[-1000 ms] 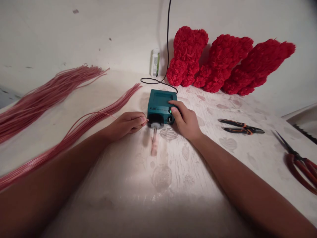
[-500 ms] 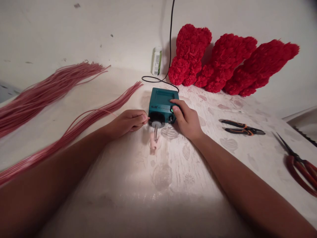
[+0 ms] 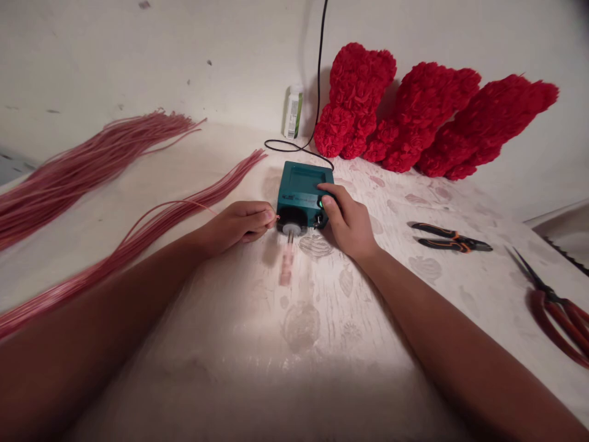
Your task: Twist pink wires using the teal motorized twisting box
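Note:
A small teal motor machine (image 3: 306,178) stands on the table, with a black round front and a metal shaft pointing toward me. On the shaft's end is a pale pink piece (image 3: 286,267), smeared by motion. My left hand (image 3: 243,224) is closed in a pinch just left of the black front, and a thin pink strand (image 3: 278,217) pokes out of its fingertips. That strand also trails behind the hand over a bundle of pink strands (image 3: 197,205). My right hand (image 3: 347,221) grips the machine's right side, its thumb by a green-lit button and a finger on top.
A larger bundle of pink strands (image 3: 92,159) lies at left. Three red rose-covered figures (image 3: 361,92) lean along the wall beside a white bottle (image 3: 293,113). A black cable (image 3: 318,73) runs from the machine. Pliers (image 3: 453,237) and red-handled scissors (image 3: 552,301) lie at right.
The pale pink piece on the shaft has gone from a fairly clear shape to a narrower blur, as if spinning. Both hands keep their places; the view has shifted very slightly.

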The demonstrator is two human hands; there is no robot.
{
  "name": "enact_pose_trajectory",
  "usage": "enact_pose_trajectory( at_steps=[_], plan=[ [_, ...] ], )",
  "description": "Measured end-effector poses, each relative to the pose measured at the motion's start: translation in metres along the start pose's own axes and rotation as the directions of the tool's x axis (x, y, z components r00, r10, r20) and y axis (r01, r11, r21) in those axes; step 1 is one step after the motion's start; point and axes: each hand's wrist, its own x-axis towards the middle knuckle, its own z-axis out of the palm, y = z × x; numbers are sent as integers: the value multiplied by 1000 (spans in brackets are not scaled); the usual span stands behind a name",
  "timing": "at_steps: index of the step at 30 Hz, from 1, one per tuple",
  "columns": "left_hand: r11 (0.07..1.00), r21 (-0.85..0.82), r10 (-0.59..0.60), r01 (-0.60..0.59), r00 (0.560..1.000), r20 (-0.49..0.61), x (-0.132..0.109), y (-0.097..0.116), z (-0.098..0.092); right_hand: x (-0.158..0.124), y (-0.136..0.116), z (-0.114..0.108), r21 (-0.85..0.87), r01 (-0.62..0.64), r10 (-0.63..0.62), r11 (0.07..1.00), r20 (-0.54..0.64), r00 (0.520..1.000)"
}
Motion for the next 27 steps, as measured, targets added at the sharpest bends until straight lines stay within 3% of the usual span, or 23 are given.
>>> enact_pose_trajectory(
  at_steps=[17, 27],
  plan=[
    [998, -63, -21, 20, 1000, -3, 0, -2, -1, -1, 0, 0, -3, -2, 2, 1000, 3, 1000],
    [982, -187, -53, 20, 983, -174, 2, -7, -2, 3, -1, -1, 49, -49, 47, 998, 38, 998]
  ],
)
